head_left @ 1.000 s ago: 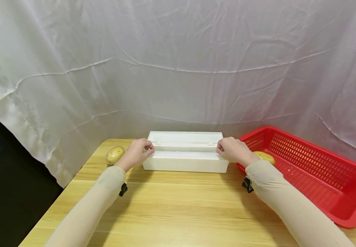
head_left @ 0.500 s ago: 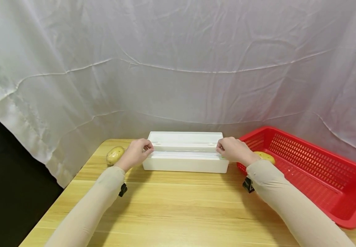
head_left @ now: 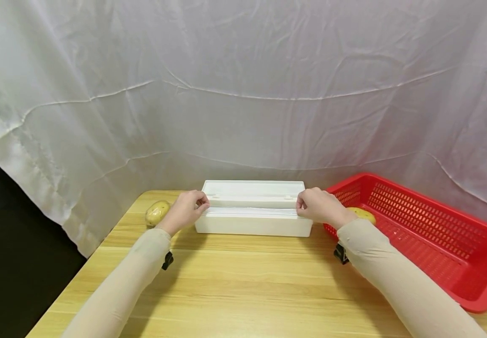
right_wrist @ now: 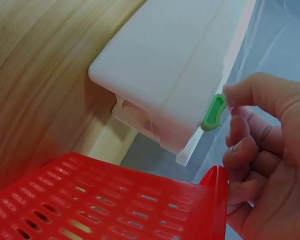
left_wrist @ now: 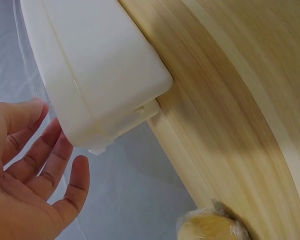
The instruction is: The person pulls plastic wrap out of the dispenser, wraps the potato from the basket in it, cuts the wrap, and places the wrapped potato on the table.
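One white box point(head_left: 253, 226) is resting lengthwise on the wooden table point(head_left: 243, 281), directly ahead of the person and near the curtain point(head_left: 243, 117). A clear film point(head_left: 251, 211) is lying along its open top, with the lid point(head_left: 253, 188) standing raised behind, apparently to leave the opening accessible. The left hand point(head_left: 187, 211) is pinching the film at the left end between thumb and forefinger; the remaining fingers are curving loosely away from it. The right hand point(head_left: 321, 205) is pinching the same film at the right end, its thumb tip lying just beside a green slider point(right_wrist: 214, 114). This paired hold is presumably serving to keep the sheet level and evenly tensioned, since a single central pinch would be letting the sides fold inward. The film is showing too faintly for its free edge to be traced with certainty. A wrapped potato point(head_left: 157, 213) is lying left of the box, probably to keep the working strip unobstructed. A red basket point(head_left: 486, 303) is standing at the right, a second potato point(head_left: 362, 215) lying inside it, likely for convenient right-hand access.
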Demonstrator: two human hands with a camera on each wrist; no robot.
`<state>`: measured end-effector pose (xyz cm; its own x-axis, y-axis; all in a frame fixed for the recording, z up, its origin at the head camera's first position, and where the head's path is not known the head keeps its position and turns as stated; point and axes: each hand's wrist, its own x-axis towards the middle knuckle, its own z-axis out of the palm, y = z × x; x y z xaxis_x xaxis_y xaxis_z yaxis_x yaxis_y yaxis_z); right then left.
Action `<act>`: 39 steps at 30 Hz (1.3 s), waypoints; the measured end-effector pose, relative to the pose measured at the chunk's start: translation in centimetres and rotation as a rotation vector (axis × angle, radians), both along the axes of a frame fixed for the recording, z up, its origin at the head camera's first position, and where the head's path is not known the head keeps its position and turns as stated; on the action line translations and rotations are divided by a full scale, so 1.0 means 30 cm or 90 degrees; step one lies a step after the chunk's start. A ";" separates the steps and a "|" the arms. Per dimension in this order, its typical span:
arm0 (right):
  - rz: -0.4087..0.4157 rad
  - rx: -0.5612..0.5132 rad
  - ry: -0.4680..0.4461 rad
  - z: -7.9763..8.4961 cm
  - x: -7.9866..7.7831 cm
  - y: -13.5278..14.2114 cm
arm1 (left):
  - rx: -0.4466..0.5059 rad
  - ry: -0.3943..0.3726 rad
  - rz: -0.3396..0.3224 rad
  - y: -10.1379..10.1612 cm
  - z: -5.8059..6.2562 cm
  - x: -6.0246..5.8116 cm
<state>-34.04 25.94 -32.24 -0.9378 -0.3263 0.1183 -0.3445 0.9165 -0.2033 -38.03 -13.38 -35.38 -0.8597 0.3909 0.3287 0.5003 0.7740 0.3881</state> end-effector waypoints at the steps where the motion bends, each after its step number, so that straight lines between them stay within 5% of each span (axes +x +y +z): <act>1: -0.001 0.002 0.004 -0.001 -0.001 0.000 | 0.000 0.000 0.000 0.000 0.001 0.002; 21: -0.021 0.018 0.012 0.010 -0.014 0.001 | -0.041 0.057 -0.013 -0.003 -0.007 -0.006; 39: -0.024 0.009 0.027 0.037 -0.035 0.008 | -0.041 0.012 0.016 0.005 0.032 -0.006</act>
